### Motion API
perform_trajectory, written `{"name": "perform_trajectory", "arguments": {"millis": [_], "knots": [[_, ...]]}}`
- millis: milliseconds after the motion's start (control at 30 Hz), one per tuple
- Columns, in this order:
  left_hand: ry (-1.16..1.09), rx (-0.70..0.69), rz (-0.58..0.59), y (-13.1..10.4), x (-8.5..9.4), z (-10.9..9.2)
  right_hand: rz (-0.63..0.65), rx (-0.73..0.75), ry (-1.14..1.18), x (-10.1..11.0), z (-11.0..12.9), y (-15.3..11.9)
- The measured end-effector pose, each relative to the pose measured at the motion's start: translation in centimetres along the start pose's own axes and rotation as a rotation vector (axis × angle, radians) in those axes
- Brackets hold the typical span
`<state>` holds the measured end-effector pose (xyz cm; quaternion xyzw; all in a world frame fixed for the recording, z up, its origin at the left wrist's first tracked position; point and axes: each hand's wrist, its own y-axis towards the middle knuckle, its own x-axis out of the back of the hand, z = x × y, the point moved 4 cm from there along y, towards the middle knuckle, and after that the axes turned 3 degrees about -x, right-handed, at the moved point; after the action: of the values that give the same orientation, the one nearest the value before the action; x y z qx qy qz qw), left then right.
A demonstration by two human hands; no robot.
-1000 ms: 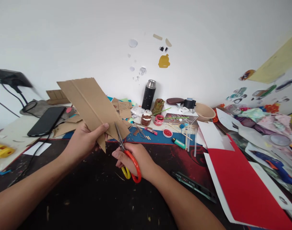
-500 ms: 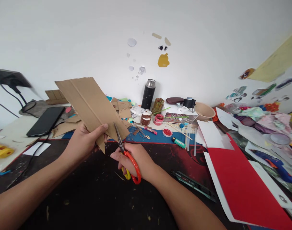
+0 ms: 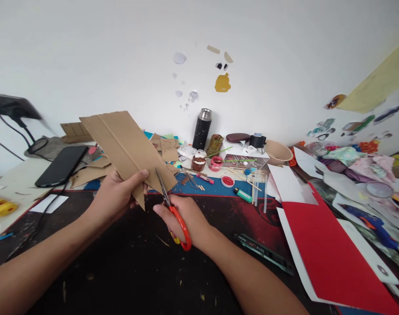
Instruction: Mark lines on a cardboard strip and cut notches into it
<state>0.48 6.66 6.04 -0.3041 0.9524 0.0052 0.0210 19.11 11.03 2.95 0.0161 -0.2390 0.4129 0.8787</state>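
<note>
A brown piece of cardboard with a lengthwise crease is pinched in my left hand, thumb on top near its lower edge. A pointed flap hangs down beside the thumb. My right hand grips scissors with red and yellow handles. The blades lie across the cardboard's lower right part, one visible on top of it; the other is mostly hidden. Both hands are above the dark mat.
A black phone lies at the left. Behind are a thermos, paint jars and a bowl. Red paper, a box cutter and a glue gun lie at the right.
The cardboard's upper end has dipped slightly. The scissor handles have come closer together, with less of the yellow one showing, and my right hand has closed a little.
</note>
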Motion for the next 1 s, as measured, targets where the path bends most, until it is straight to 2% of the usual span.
{"name": "perform_trajectory", "arguments": {"millis": [300,600,867,1000], "knots": [[-0.025,0.008,-0.068,-0.2,0.2,0.6,-0.1,0.066,-0.066,-0.6,-0.4,0.5],[-0.039,0.02,-0.069,-0.2,0.3,0.6,-0.147,0.069,-0.104,-1.0,-0.4,0.4],[-0.056,-0.007,-0.049,-0.1,0.3,0.8,-0.173,0.086,-0.103,-1.0,-0.2,0.1],[-0.055,-0.026,-0.03,-0.2,0.3,0.3,-0.126,0.073,-0.062,-1.0,-0.4,0.2]]}}
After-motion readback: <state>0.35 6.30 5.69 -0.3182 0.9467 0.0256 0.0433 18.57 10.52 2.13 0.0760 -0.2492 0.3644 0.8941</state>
